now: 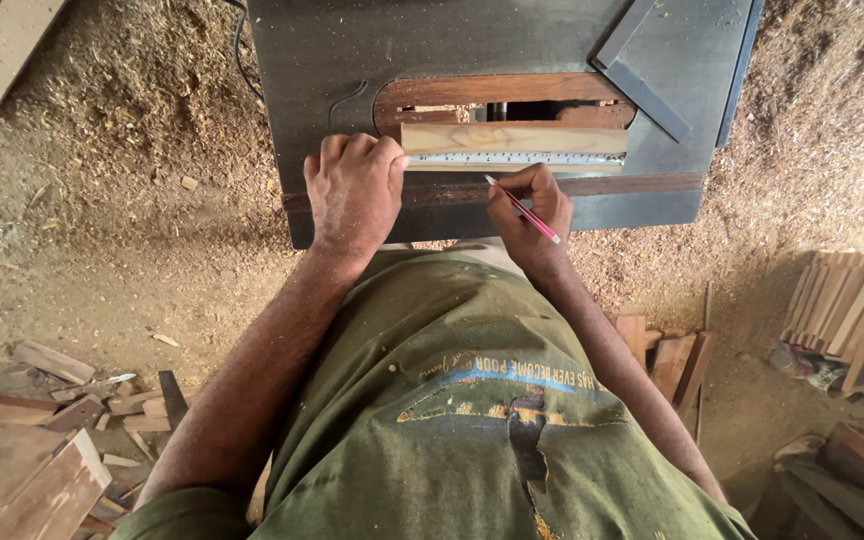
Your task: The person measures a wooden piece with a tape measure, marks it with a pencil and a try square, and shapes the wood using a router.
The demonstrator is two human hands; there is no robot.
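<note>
A pale wooden strip (512, 137) lies across the dark metal saw table (332, 50), with a metal ruler (522, 159) laid along its near edge. My left hand (354, 188) presses down on the left end of the strip and ruler. My right hand (530, 208) holds a red pencil (524, 209), its tip touching the ruler's near edge. A dark wooden batten (612, 186) runs along the table just below the ruler.
A grey metal square (642, 85) rests on the table's right part. Sawdust covers the ground all round. Offcuts are heaped at lower left (42, 410), and stacked slats stand at right (852, 310). A plank (2, 45) lies at top left.
</note>
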